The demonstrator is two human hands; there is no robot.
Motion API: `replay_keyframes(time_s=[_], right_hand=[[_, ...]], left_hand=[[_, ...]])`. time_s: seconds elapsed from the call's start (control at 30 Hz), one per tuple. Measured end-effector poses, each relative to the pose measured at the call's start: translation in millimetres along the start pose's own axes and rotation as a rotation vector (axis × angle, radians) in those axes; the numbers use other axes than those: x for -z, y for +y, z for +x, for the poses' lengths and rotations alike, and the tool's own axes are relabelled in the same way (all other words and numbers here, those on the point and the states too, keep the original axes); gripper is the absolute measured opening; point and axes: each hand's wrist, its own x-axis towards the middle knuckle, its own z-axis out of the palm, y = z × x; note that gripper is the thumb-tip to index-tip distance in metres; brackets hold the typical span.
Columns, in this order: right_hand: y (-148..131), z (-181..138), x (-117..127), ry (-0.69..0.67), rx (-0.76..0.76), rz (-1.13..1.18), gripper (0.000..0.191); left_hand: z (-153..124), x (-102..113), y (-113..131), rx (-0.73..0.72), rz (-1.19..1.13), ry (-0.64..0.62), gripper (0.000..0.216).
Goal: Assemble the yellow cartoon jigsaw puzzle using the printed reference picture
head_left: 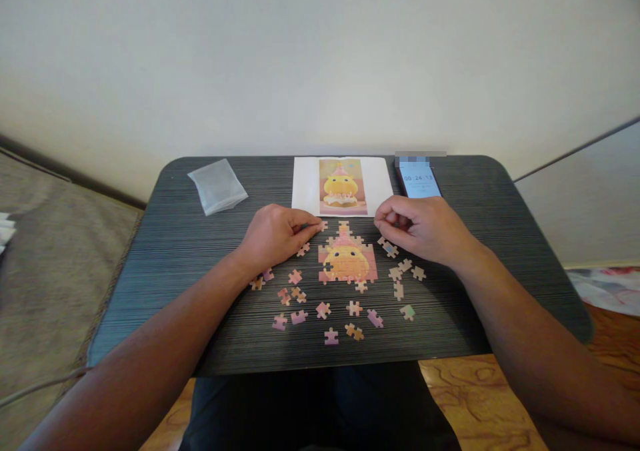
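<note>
A partly joined jigsaw puzzle (346, 258) lies mid-table, showing a yellow character with a pink pointed top. To its upper left, my left hand (275, 238) is closed, thumb and fingertips pinching a small puzzle piece (325, 225). My right hand (420, 228) hovers at the upper right of the puzzle with its fingers curled into a pinch; whatever they hold, if anything, is hidden. Beneath the right hand lie joined pale pieces (388, 247). Behind the puzzle is a white sheet (306, 184) with a printed picture (343, 188) of the same yellow character.
Loose pieces lie around the puzzle, among them a lilac piece (331, 336), a greenish piece (407, 312) and an orange pair (355, 332). A clear plastic bag (218, 186) rests at the back left. A phone (419, 179) showing a timer lies back right, near the wall (320, 58).
</note>
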Motion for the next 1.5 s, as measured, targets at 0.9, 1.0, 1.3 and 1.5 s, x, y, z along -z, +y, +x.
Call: replay_keyframes(time_s=[0.9, 1.0, 1.3, 1.5], right_hand=[[-3.0, 1.4, 2.3, 0.037, -0.029, 0.019, 0.01], [-2.9, 1.5, 3.4, 0.029, -0.018, 0.022, 0.011], [-4.6, -4.8, 26.4, -0.191, -0.026, 0.119, 0.012], [-18.2, -26.1, 47.7, -0.404, -0.11, 0.072, 0.022]], left_hand=[[0.8, 2.0, 1.0, 0.032, -0.048, 0.019, 0.029], [0.9, 2.5, 1.3, 0.051, -0.062, 0.025, 0.03], [1.0, 1.4, -2.9, 0.094, -0.076, 0.009, 0.034], [1.4, 0.9, -5.6, 0.089, -0.114, 0.014, 0.036]])
